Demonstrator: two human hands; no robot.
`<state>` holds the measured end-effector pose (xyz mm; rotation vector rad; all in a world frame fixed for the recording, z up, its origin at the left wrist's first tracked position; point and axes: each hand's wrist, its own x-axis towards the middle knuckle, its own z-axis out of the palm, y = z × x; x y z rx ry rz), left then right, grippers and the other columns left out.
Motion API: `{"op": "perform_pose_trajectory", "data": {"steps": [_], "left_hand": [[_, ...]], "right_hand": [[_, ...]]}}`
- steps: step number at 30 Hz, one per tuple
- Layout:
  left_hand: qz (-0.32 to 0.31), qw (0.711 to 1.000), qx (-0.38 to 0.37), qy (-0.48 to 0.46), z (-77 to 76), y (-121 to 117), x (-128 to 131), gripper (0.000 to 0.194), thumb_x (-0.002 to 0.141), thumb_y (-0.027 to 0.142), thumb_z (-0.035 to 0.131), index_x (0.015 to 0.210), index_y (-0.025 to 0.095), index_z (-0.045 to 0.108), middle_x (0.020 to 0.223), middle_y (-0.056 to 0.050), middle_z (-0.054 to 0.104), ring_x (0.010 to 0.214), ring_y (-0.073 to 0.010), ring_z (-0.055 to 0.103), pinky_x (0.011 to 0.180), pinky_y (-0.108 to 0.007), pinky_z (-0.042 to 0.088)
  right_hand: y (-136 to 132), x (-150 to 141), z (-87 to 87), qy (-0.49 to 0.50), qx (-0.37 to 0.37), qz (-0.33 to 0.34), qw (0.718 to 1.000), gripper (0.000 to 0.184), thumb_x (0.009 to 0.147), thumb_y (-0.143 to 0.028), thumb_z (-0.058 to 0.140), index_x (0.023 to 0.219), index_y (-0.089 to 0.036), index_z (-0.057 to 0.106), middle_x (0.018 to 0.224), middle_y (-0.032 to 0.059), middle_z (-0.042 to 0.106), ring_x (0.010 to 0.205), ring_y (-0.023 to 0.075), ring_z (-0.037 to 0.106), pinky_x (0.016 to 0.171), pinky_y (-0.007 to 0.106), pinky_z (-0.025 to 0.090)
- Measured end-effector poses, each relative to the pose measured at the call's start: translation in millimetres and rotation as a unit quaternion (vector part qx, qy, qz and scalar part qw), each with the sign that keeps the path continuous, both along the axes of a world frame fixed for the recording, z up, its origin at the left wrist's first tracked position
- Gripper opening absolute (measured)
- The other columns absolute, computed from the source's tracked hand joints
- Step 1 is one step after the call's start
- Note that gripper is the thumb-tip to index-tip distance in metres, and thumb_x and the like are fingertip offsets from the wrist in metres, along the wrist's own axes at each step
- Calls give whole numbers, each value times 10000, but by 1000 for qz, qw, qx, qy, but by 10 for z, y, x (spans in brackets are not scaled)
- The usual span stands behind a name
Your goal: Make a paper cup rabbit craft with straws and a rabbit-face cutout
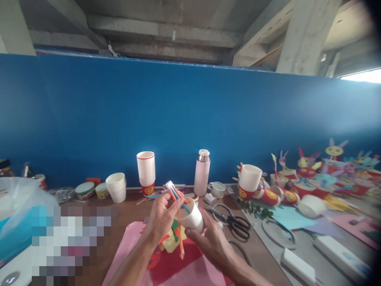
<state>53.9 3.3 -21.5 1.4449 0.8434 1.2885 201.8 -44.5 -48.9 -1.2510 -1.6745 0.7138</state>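
Note:
My left hand pinches a small bundle of orange and blue strips with a white piece at its top. One orange strip hangs below the fingers. My right hand is wrapped round a white paper cup, which is tilted with its mouth towards the left hand. A blue strip and an orange one reach to the cup's mouth; whether they are fixed to it I cannot tell. Under both hands lie pink paper, red paper and yellow and green cut pieces.
Black-handled scissors lie right of my right hand. Behind stand a tall stack of paper cups, a pink thermos and a small cup. Decorated paper cups crowd the right side. A plastic bag is at left.

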Motion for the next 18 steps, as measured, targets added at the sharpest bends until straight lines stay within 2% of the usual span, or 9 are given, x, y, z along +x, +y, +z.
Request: {"op": "perform_pose_trajectory", "data": {"steps": [6,12,18], "left_hand": [[-6,1000,-8,-29,-9,-1,38,191,737,304,588,842,144,585,794,-84,708,762,-214,649,708,-301,480],[64,997,31,3,-31,-19,78,188,756,312,555,855,157,592,816,-70,696,775,-207,640,702,-283,473],[65,997,30,9,-42,-31,87,213,769,321,537,898,160,588,816,-70,699,798,-213,640,717,-288,472]], "right_hand": [[-1,8,-24,-28,1,-8,1000,395,725,-272,589,1108,-211,516,933,12,621,787,180,552,669,251,399],[-7,-4,-87,-69,36,-3,997,430,763,-352,561,1155,-203,467,988,52,602,825,199,552,706,276,406],[7,6,-106,-80,38,-16,996,417,765,-329,557,1156,-223,458,987,37,597,830,197,551,690,272,413]]}}
